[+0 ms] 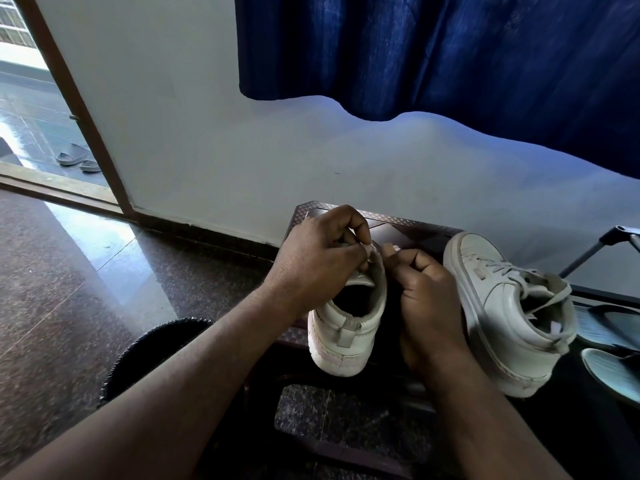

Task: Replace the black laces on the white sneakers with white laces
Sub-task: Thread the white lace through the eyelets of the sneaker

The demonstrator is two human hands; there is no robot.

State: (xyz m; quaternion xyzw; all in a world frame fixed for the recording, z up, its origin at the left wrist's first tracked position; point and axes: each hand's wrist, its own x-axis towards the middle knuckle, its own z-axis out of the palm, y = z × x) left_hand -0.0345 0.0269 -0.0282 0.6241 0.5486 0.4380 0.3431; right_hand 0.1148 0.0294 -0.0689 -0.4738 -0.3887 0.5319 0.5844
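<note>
A white sneaker [346, 327] stands heel toward me on a dark patterned stool [398, 223]. My left hand [318, 261] curls over its upper and pinches a white lace [372, 249] at the top of the tongue. My right hand [426, 296] rests beside the shoe, fingers curled, with its fingertips pinching near the same lace end. What passes between the fingers is mostly hidden. A second white sneaker [509, 306] lies to the right, threaded with white laces. No black lace shows.
A white wall [242, 133] and blue curtain [450, 53] stand behind. An open doorway at left shows sandals [74, 159] outside. A dark round object [152, 348] sits by my left forearm. Flip-flops [613, 368] and a metal frame [609, 244] are at right.
</note>
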